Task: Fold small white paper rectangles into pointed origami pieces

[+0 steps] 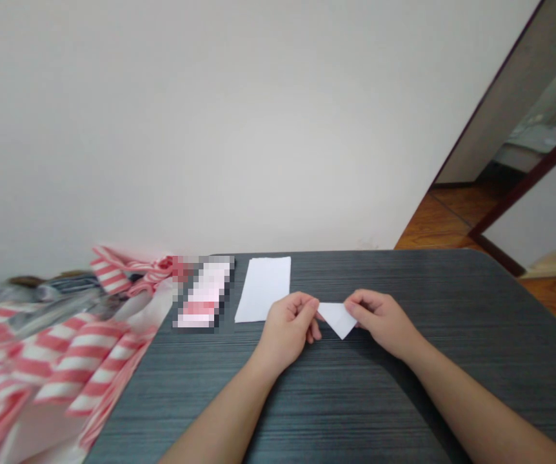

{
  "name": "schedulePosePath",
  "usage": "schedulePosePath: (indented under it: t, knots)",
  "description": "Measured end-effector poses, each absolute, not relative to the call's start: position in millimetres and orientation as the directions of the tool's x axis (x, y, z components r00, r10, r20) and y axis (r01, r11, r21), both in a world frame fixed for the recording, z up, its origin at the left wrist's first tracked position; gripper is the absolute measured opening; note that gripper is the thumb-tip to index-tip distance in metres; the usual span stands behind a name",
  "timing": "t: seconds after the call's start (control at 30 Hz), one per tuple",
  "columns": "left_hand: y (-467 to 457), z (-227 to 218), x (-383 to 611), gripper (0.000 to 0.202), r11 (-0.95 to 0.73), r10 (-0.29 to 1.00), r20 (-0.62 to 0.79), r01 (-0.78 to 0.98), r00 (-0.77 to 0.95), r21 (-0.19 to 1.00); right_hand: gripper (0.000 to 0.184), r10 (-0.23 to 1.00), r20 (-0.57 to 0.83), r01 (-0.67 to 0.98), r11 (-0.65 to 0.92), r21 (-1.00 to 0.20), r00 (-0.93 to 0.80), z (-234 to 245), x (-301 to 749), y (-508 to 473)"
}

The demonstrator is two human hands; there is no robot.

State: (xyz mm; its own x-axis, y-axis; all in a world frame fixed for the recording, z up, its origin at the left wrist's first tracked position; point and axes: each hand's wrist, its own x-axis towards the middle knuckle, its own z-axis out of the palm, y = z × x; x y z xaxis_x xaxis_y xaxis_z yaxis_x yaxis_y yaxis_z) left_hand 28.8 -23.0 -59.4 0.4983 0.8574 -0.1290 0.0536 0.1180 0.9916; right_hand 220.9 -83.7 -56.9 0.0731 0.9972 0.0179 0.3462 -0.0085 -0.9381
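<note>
A small folded piece of white paper (pixel 338 318) is held between my two hands over the dark table, one point facing down toward me. My left hand (pixel 291 325) pinches its left corner between thumb and forefinger, the other fingers curled beneath. On the other side, my right hand (pixel 379 319) grips the right corner with thumb and bent fingers. Behind my left hand lies a stack of white paper sheets (pixel 264 287), its lower right corner covered by that hand.
The dark wood-grain table (pixel 336 406) stands against a white wall. At its left end lies a pixelated pink and white item (pixel 204 293). Red-and-white striped cloth (pixel 84 361) is heaped beyond the left edge. A doorway with wooden floor (pixel 442 216) opens at the right.
</note>
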Motion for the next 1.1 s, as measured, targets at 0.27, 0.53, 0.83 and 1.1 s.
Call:
schedulePosePath:
  t: [0.27,0.53,0.83,1.1]
  knots:
    - [-22.8,-55.9,29.5,0.028,0.138,0.861,-0.144,0.048,0.487,0.989,0.024,0.995,0.05,0.373,0.016,-0.928,0.082,-57.0,223.6,-83.4]
    - [-22.0,-58.1,28.3,0.028,0.167,0.824,-0.172,0.057,0.539,0.984,0.023,0.996,0.049,0.347,0.019,-0.938,0.076,-57.8,221.1,-84.3]
    - [-24.6,-56.0,28.3,0.026,0.107,0.809,-0.171,0.145,0.562,0.984,0.017,1.0,0.012,0.347,0.009,-0.938,0.007,-54.1,217.5,-82.4]
    - [-25.8,-53.4,30.1,0.027,0.113,0.801,-0.161,0.117,0.577,0.987,0.02,0.998,0.043,0.396,0.026,-0.918,0.036,-50.5,216.1,-84.6]
